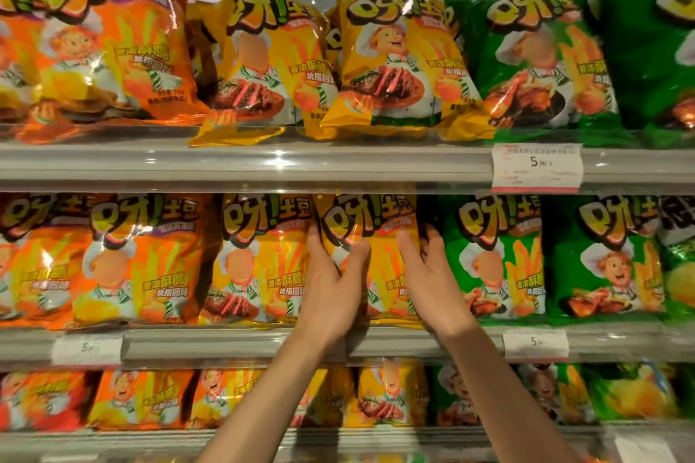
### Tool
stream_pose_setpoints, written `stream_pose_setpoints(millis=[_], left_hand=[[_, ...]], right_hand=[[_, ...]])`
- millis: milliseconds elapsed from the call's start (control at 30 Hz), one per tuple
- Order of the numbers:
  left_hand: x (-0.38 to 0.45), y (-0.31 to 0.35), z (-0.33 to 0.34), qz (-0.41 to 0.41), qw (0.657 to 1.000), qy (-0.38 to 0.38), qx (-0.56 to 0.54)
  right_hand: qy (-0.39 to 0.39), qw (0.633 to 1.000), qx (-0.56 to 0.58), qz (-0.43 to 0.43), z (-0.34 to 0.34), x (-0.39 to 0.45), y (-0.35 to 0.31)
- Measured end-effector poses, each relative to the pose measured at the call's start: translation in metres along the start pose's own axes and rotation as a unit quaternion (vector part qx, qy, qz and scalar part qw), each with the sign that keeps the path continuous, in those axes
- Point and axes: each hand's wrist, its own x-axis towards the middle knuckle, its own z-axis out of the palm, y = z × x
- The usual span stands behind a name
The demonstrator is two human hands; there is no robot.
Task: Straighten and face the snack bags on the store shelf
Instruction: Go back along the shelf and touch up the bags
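While gripped, yellow bag (370,237) tilted (glossy)

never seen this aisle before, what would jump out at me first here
Two bare hands reach to the middle shelf: the left hand and right hand hold a yellow snack bag from either side. Around it run colour blocks of bags, orange at left, yellow in the centre, green bags at right. A white price tag hangs on the upper shelf edge.
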Motion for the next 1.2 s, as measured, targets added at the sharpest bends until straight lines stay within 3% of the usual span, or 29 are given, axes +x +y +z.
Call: stream_pose_setpoints(millis=[167,600,700,900,1033,1200], left_hand=[[0.016,0.003,0.003,-0.017,1.0,-0.006,0.005],[0.018,0.011,0.011,-0.033,0.999,0.016,0.01],[0.011,0.006,0.005,-0.004,0.999,0.021,0.029],[0.008,-0.011,0.008,0.074,0.995,0.025,0.07],[0.011,-0.006,0.009,0.11,0.989,0.048,0.082],[0.023,-0.012,0.013,0.085,0.993,0.045,0.067]], right_hand=[[-0.032,0.999,-0.012,0.029,0.006,0.009,-0.005],[0.072,0.996,-0.058,-0.002,0.019,0.002,0.003],[0.062,0.996,-0.053,-0.02,0.014,0.0,0.005],[0.028,0.984,-0.102,-0.145,0.007,-0.005,0.005],[0.049,0.976,-0.154,-0.148,0.007,-0.003,0.007],[0.064,0.976,-0.151,-0.142,0.008,-0.001,0.005]])
